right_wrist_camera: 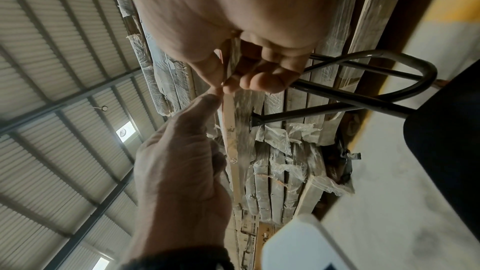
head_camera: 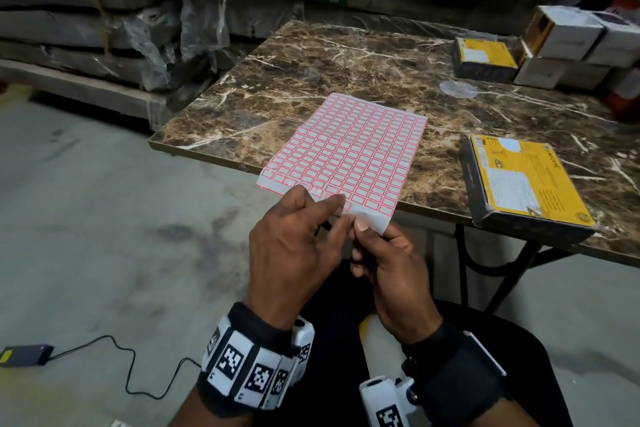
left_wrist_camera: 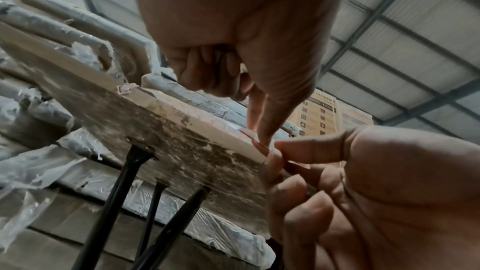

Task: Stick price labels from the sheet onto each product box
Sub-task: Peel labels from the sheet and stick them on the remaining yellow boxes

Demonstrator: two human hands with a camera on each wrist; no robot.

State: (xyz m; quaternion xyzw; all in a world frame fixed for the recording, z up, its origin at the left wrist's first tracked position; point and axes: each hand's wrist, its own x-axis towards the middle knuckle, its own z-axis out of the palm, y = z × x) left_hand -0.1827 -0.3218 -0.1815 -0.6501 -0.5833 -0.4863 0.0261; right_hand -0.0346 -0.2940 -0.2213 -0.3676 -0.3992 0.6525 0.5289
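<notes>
Currently my right hand (head_camera: pixel 391 270) pinches the label sheet's (head_camera: pixel 346 146) near corner at six o'clock of the marble table (head_camera: pixel 346 62); my left hand (head_camera: pixel 294 253) fingertips pick at a label. Risk: tearing or folding it; the yellow box (head_camera: pixel 530 184) waits at three o'clock.

Dim, soft light; blurred wide-angle edges

The brown marble-patterned table (head_camera: pixel 346 59) carries a red-bordered white label sheet (head_camera: pixel 349 146) overhanging its near edge, a flat yellow box (head_camera: pixel 526 180) near right, and stacked white and yellow boxes (head_camera: pixel 554 42) far right.
</notes>
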